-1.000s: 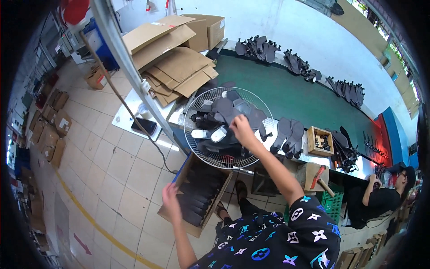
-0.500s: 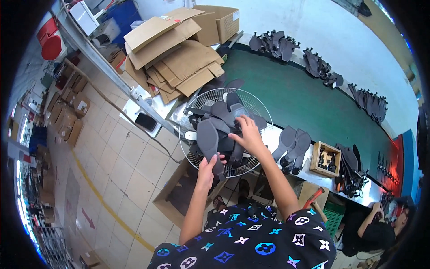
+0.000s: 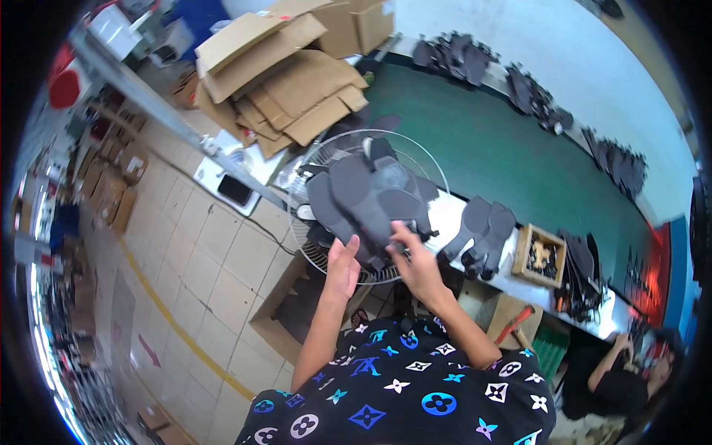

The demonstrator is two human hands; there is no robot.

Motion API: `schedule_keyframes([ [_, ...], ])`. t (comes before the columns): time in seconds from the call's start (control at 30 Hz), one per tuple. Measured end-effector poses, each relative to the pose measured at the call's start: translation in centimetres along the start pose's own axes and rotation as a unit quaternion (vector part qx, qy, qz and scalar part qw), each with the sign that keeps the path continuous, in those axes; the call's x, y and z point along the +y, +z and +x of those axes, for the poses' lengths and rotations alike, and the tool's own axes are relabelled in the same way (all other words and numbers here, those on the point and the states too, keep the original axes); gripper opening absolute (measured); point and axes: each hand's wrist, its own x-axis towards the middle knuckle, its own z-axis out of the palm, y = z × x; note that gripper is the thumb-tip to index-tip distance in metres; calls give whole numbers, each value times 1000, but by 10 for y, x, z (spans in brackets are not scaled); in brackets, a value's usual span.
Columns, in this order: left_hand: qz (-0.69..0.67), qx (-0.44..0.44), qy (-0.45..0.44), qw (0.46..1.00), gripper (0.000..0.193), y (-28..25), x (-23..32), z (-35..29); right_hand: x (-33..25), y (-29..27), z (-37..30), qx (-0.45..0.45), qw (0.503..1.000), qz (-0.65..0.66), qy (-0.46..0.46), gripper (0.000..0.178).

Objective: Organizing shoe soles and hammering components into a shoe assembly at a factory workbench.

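Two sandals with dark grey soles are up in front of me, soles toward me, over a round wire basket (image 3: 443, 167). My left hand (image 3: 342, 273) is closed on the heel end of the left sandal (image 3: 324, 202), thumb on its sole. Slightly blurred, my right hand (image 3: 417, 268) grips the heel of the second sandal (image 3: 351, 182), which overlaps the first. Beneath and behind them more dark sandals (image 3: 395, 178) lie heaped in the basket. The fingers behind both soles are hidden.
Grey sandals (image 3: 486, 231) lie right of the basket, beside a wooden box (image 3: 540, 256) of small dark parts. A green bench top (image 3: 452, 137) stretches behind. Flattened cardboard (image 3: 297, 89) is piled at back left. An open carton (image 3: 276, 315) stands below. A person (image 3: 615, 382) sits at right.
My right hand has drawn back toward me from the heap and now holds a second sandal. The left hand's sandal has shifted left and tilted beside it.
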Motion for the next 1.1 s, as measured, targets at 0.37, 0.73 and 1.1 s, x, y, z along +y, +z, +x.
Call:
schedule_keyframes([
  [0.37,213,-40,-74,974,39,46,-17,7,139,-96,-67,117,842,-336,405,44],
  [0.73,225,-82,-67,968,40,58,-20,-19,217,-141,-63,321,898,2,300,84],
  [1.1,129,23,69,989,41,-30,44,-85,-42,35,3,-241,884,345,203,64],
])
